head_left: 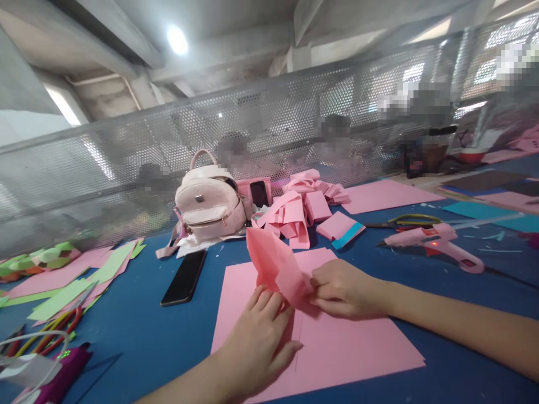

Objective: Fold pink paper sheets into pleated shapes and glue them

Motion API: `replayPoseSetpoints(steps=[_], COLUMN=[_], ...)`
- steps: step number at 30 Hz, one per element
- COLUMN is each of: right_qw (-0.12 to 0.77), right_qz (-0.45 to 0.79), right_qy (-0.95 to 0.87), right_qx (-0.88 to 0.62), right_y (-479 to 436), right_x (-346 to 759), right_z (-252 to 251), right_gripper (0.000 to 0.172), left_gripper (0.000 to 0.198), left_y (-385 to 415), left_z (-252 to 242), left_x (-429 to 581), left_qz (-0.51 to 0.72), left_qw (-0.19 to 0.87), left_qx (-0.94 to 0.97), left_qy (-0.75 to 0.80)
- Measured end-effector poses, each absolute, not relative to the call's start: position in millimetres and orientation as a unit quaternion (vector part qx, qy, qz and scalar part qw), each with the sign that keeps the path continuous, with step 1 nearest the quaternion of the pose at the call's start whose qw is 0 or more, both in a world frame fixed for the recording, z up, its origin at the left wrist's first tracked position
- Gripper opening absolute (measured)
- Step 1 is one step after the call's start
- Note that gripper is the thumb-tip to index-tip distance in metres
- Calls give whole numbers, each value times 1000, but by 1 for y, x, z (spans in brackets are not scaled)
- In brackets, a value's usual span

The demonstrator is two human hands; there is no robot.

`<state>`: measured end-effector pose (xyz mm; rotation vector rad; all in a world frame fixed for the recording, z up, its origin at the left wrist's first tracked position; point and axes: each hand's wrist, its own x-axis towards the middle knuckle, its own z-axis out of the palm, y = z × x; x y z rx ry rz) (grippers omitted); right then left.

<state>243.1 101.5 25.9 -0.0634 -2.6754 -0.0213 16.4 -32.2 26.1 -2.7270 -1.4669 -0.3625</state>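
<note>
A folded piece of pink paper (275, 261) stands upright between my hands, its upper part open like a pocket. My right hand (347, 289) pinches its lower right edge between thumb and fingers. My left hand (259, 339) presses its fingertips against the lower left part of the piece, with the thumb stretched out to the right. Beneath both hands lie flat pink sheets (357, 359) on the blue table (138, 348).
Behind are a white backpack (210, 205), a black phone (184, 279) and a pile of folded pink paper (288, 216). A pink glue gun (442, 245) lies at right. Green sheets (63, 297), scissors (76, 322) and a purple power bank (65, 373) are at left.
</note>
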Motion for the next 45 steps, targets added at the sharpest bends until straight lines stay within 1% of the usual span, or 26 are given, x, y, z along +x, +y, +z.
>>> replayPoseSetpoints(steps=[4, 9, 12, 17, 22, 28, 30, 34, 38, 41, 45], right_qw=[230, 244, 243, 234, 218, 208, 208, 208, 207, 207, 205], right_qz=[-37, -5, 6, 19, 32, 36, 37, 37, 41, 26, -12], right_qy=[-971, -968, -968, -970, -974, -975, -975, -976, -976, -976, -978], right_qx=[-61, -61, -62, -61, -57, -63, -61, -59, -59, -58, -36], right_y=[105, 108, 110, 113, 113, 113, 113, 112, 110, 109, 110], right_x=[246, 249, 249, 248, 247, 244, 243, 242, 242, 242, 244], right_z=[23, 23, 22, 18, 17, 18, 18, 19, 21, 22, 23], right_gripper=[41, 42, 42, 43, 41, 43, 45, 47, 45, 45, 44], left_gripper=[45, 46, 55, 74, 76, 73, 79, 98, 102, 102, 105], left_y=[-27, -20, -15, -6, -3, -8, -13, -26, -36, -39, -40], left_z=[34, 35, 34, 34, 34, 32, 27, 12, 3, 2, 2], left_x=[15, 17, 19, 18, 19, 14, 13, 14, 16, 18, 22], left_qz=[-120, -112, -111, -104, -109, -100, -90, -85, -111, -126, -137], left_qw=[-22, -47, -47, -81, -77, -17, 24, 130, 207, 221, 205], left_qx=[-884, -894, -892, -895, -887, -892, -889, -866, -851, -854, -862], left_qy=[-452, -431, -435, -426, -442, -440, -448, -474, -470, -454, -444])
